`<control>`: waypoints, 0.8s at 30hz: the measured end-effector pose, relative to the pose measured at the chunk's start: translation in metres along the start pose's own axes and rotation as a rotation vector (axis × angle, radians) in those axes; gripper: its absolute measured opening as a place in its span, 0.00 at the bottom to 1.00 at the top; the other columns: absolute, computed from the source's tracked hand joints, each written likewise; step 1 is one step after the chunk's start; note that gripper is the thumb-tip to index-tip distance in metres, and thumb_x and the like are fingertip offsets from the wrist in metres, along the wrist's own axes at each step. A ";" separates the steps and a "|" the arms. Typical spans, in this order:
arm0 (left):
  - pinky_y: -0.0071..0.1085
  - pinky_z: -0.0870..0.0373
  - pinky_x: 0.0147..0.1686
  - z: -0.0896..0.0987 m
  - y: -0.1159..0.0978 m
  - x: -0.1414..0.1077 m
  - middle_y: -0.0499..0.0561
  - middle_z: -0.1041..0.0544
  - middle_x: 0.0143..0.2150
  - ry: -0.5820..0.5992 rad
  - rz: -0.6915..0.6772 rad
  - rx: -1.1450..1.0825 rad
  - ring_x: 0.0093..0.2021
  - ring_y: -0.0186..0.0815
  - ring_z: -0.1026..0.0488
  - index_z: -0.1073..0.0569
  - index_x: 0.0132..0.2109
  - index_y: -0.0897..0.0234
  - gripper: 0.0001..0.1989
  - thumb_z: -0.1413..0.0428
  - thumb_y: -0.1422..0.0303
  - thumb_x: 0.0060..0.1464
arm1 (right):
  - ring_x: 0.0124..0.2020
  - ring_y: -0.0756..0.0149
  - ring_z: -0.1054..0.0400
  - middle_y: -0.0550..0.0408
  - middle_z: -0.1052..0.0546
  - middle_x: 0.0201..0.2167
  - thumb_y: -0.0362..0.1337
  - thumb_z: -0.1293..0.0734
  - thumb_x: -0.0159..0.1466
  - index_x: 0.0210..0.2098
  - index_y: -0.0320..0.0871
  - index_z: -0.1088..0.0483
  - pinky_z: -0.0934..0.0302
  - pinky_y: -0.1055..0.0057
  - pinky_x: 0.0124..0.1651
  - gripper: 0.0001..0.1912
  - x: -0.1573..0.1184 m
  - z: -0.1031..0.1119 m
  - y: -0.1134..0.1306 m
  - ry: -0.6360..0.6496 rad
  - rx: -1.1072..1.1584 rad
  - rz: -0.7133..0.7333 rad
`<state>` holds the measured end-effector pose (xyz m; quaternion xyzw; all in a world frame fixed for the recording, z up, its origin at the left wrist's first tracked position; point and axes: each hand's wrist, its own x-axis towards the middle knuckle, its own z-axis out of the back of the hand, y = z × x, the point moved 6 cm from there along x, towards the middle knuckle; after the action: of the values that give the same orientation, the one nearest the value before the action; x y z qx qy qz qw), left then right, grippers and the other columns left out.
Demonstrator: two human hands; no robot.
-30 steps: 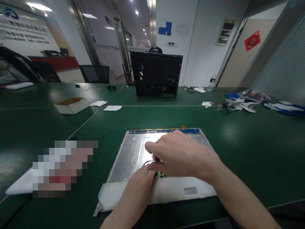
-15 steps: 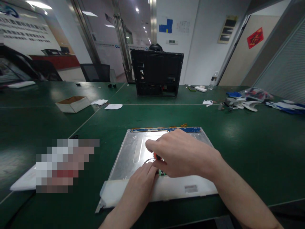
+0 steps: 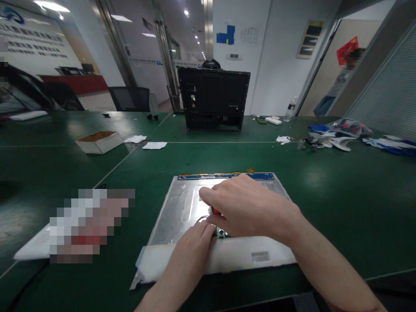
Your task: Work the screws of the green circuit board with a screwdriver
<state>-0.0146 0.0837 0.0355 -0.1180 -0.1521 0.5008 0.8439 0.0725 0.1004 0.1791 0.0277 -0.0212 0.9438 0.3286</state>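
Observation:
A bare metal LCD panel (image 3: 169,212) lies face down on the green table, a blue circuit strip (image 3: 201,177) along its far edge. My right hand (image 3: 247,208) is closed over the red and black handle of a screwdriver (image 3: 214,211), whose tip is hidden. Beneath that hand, part of a small green circuit board (image 3: 222,233) shows. My left hand (image 3: 196,242) rests at the board's left side, fingertips together by a thin dark wire (image 3: 203,217); what they pinch is hidden. White film (image 3: 234,258) covers the panel's near edge.
A black monitor housing (image 3: 214,99) stands at the back. An open cardboard box (image 3: 99,142) and paper scraps (image 3: 155,145) lie at left. Clutter with a plastic bag (image 3: 349,128) is at right, near a bottle (image 3: 290,109). A blurred white item (image 3: 32,247) lies front left.
My right hand has shifted slightly and more of the green board shows below it. The screwdriver handle appears turned a little. A person has appeared by the door at right.

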 end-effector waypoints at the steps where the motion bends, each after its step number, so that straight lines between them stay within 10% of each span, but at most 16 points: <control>1: 0.37 0.30 0.43 0.000 0.000 0.000 0.54 0.25 0.43 -0.006 -0.006 -0.006 0.43 0.41 0.28 0.30 0.43 0.62 0.12 0.55 0.78 0.57 | 0.28 0.64 0.30 0.53 0.23 0.31 0.37 0.36 0.62 0.37 0.41 0.35 0.55 0.70 0.23 0.06 0.000 0.000 0.000 0.006 -0.001 -0.005; 24: 0.39 0.30 0.41 -0.006 0.002 0.000 0.56 0.25 0.43 0.029 -0.009 0.059 0.43 0.43 0.27 0.30 0.41 0.63 0.10 0.54 0.77 0.57 | 0.27 0.65 0.31 0.55 0.24 0.28 0.39 0.37 0.63 0.35 0.43 0.35 0.59 0.69 0.23 0.06 0.000 -0.001 -0.001 -0.039 -0.013 -0.008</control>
<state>-0.0141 0.0848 0.0287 -0.0996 -0.1254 0.4994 0.8515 0.0729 0.1007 0.1784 0.0442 -0.0338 0.9415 0.3323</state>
